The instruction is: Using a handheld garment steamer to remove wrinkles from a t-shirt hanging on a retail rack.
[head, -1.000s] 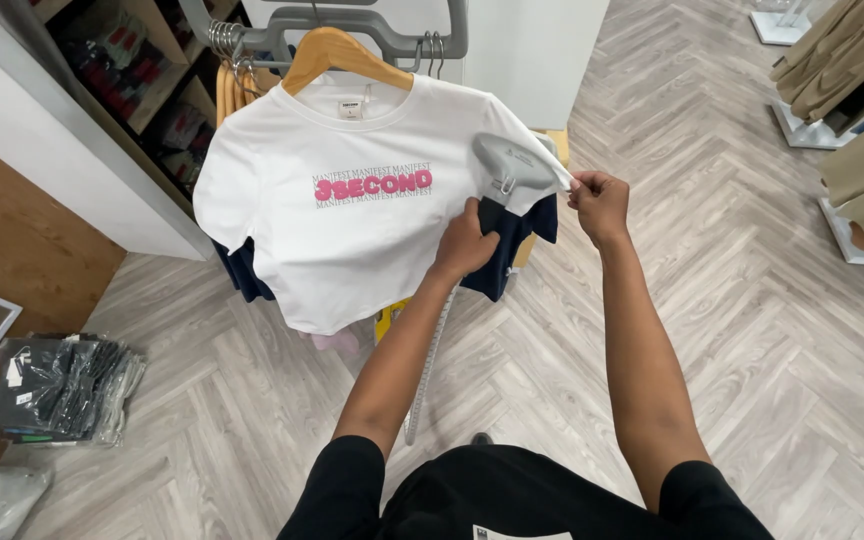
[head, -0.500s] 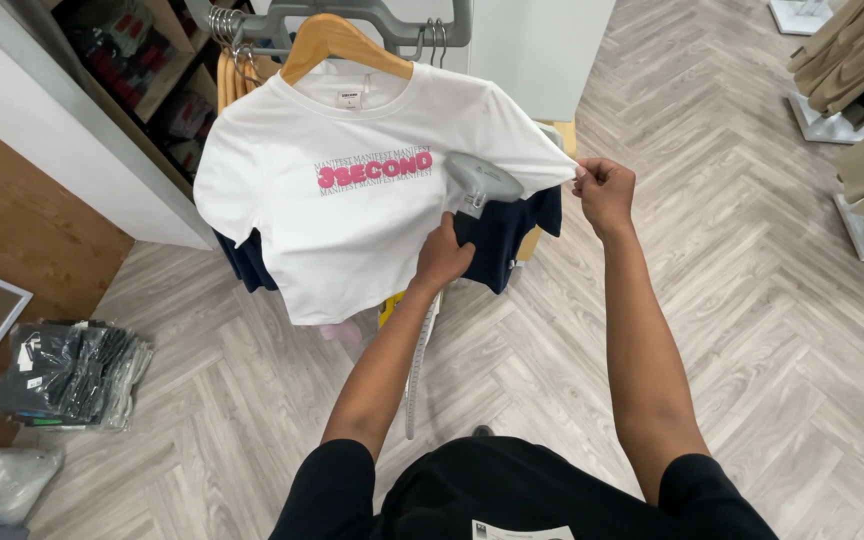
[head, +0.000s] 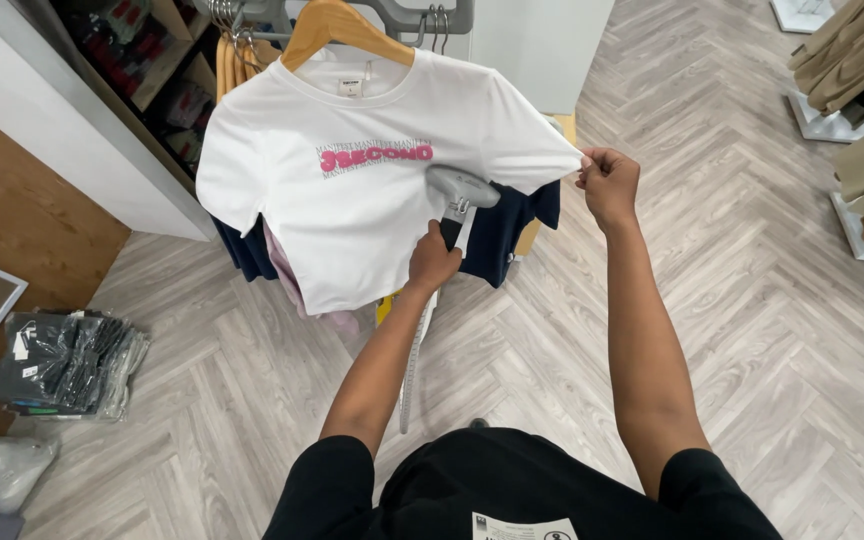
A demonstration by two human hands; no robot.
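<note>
At the far left, a stack of dark folded garments in clear bags (head: 64, 362) lies on the herringbone wood floor (head: 772, 330), beside a wooden panel. Next across, a white T-shirt (head: 352, 200) with pink chest print hangs on a wooden hanger (head: 337, 22) from a metal rack at the top of the view; navy garments (head: 497, 235) hang behind it. The left hand (head: 434, 262) is clenched around the dark handle of a grey garment steamer (head: 462, 188), whose head rests against the shirt front just below and to the right of the print. A pale hose (head: 414, 350) drops from the handle toward the floor. Further right, the right hand (head: 607, 182) pinches the hem of the shirt's sleeve and draws it out sideways, so the fabric is taut. At the far right, beige garments (head: 852, 50) hang on separate stands.
</note>
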